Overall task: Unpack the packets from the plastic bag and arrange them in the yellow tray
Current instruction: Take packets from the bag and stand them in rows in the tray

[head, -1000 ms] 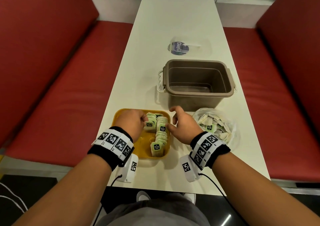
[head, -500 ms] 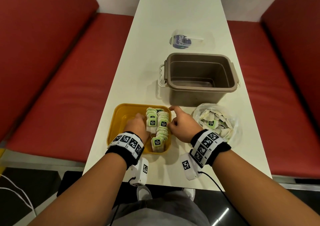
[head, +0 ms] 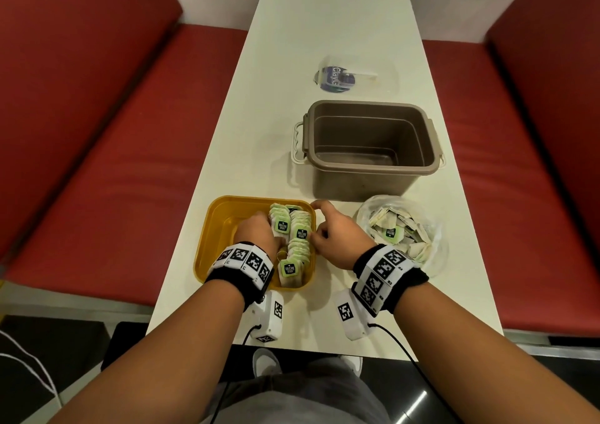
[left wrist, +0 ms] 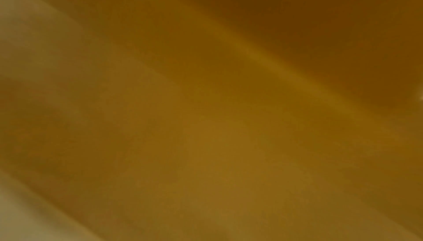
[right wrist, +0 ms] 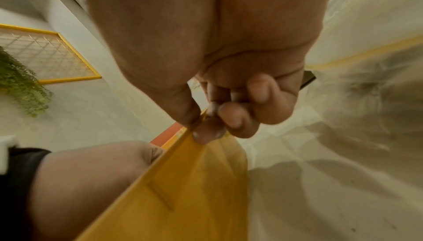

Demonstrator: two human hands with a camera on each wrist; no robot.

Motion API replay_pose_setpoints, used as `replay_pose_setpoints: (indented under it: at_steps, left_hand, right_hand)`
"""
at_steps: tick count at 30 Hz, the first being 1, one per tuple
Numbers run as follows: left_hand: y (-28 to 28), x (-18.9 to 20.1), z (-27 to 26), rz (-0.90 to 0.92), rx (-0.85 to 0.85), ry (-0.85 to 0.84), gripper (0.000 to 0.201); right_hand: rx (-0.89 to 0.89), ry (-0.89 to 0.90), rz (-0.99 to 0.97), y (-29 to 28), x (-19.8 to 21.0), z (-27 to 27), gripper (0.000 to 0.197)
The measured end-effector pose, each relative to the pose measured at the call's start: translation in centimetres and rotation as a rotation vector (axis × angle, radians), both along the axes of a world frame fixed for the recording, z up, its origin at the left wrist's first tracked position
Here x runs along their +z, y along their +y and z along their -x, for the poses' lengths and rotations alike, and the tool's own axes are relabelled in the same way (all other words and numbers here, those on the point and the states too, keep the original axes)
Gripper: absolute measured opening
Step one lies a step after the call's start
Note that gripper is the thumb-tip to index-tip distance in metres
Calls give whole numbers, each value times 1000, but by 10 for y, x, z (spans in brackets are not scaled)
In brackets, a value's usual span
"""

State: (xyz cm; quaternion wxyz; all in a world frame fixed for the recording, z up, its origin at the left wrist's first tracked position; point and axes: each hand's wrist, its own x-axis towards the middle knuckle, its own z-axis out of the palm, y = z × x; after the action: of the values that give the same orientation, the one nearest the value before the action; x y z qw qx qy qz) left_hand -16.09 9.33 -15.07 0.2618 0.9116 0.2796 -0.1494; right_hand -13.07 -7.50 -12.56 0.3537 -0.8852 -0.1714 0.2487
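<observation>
Head view: tea packets being squared up in the yellow tray, more left in the bag.
Left hand point(head: 258, 232) is set inside the yellow tray point(head: 214, 229) against the rows of tea packets point(head: 298, 233); its grip cannot be told. Right hand point(head: 336, 233) pinches the tray's thin, rigid plastic rim. Rows are best pressed gently rightward while the rim is steadied, since the flat paper sachets tip easily. Crinkled clear plastic bag point(head: 433, 238), just right, holds loose packets.

Bright, even overhead light in the head view, edges bowed by the wide lens. Left wrist view: a featureless amber blur. Right wrist view: soft, smeared toward 3 o'clock.
</observation>
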Motion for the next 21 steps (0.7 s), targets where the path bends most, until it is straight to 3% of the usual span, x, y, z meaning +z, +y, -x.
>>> replay_pose_setpoints:
  at_steps: [3,8,12,16,21]
  left_hand:
    - [0,-2,-1,-7,-1,9,34]
    - [-3,2,-4,-78,-65,66,18]
    - [-4,20,-2,-116,-74,106,28]
    - [-12,54,-4,-133,-52,-58,40]
    - [-74,84,-22,-5,-257,-289,23]
  right_hand:
    - [12,8,4,0,0,-2,50]
    - [23,9,43,0,-1,-5,54]
    - [50,-45,42,-10,6,-3,59]
    - [57,-123,-22,-39,29,-8,42]
    - [-85,-232,39,-98,40,-33,20]
